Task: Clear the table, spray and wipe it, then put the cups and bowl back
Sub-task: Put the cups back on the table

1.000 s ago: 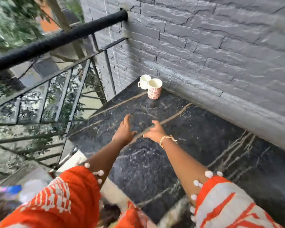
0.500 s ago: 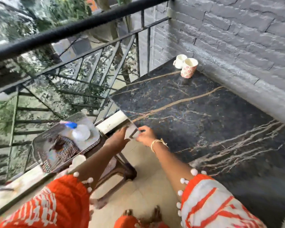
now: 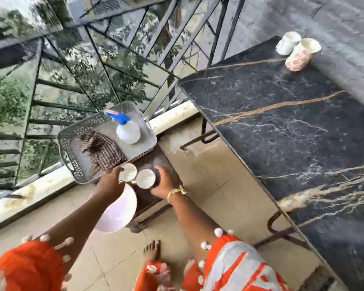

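Dark marble table (image 3: 292,133): two cups at its far corner by the wall, one plain white cup (image 3: 287,45), one flowered cup (image 3: 301,57), touching or nearly so. Low stool (image 3: 156,198) beside the table, by the railing: silver tray (image 3: 72,139) on its far side holding a spray bottle (image 3: 127,131) and a checked cloth (image 3: 104,149). Two small white cups on the stool's near part: left hand (image 3: 109,183) grips one small cup (image 3: 128,172); right hand (image 3: 166,183), fingers spread, sits against the other small cup (image 3: 145,178), grip unclear. White bowl (image 3: 118,213) at the stool's near edge, under the left forearm.
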Tool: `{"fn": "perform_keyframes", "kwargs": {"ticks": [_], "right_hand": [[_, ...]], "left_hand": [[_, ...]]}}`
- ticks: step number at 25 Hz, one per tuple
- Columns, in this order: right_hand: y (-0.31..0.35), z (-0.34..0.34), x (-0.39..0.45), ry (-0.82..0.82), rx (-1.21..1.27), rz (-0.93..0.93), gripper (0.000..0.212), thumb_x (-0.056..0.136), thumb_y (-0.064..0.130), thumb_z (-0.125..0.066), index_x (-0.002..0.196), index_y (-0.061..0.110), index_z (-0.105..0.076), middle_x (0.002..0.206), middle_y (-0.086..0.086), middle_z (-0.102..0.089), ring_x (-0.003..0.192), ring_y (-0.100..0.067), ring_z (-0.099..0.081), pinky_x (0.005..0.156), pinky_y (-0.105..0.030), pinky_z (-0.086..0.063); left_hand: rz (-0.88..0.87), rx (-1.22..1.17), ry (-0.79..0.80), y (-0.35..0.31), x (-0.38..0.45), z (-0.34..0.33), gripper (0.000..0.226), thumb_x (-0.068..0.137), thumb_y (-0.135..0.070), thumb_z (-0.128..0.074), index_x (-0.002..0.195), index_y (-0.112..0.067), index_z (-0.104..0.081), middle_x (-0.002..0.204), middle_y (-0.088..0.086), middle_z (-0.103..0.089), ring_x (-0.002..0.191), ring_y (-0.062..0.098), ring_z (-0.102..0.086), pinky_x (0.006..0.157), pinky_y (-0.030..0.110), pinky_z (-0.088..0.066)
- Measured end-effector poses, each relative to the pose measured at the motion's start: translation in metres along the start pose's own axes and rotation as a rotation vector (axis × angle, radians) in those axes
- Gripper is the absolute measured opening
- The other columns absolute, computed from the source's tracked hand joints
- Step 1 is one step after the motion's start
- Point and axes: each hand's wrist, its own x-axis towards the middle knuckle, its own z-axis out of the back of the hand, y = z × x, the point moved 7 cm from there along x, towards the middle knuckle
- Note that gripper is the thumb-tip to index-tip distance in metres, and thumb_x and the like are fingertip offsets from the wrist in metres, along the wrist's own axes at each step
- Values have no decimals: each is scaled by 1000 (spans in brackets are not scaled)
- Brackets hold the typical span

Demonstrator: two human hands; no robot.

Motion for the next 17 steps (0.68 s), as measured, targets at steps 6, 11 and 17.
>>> {"fn": "perform_keyframes", "kwargs": {"ticks": [6, 11, 17], "right_hand": [[-4, -54, 30, -76, -4, 34, 99, 67, 1, -77, 151, 10, -23, 153, -13, -29, 142, -28, -24, 115, -30, -18], [-8, -69, 53, -109, -71, 18, 92, 72, -2, -72, 150, 10, -25, 150, -16, -32, 139, -31, -29, 111, -32, -23], [-19, -64, 56, -217, -150, -7, 80, 67, 8, -77, 138, 17, -41, 133, -10, -48, 124, -30, -46, 97, -36, -40]], "left_hand": [[-24, 15, 55, 31, 24, -25, 58, 81, -22, -65, 136, -27, -45, 129, 17, -53, 115, 39, -54, 97, 48, -46], [-81, 113, 61, 25, 39, -31, 49, 83, -29, -65, 130, -27, -52, 118, 16, -58, 107, 38, -58, 90, 44, -48], [-49, 144, 80, 18, 44, -43, 42, 76, -39, -73, 114, -23, -66, 117, 13, -53, 102, 36, -60, 89, 40, -48]]}}
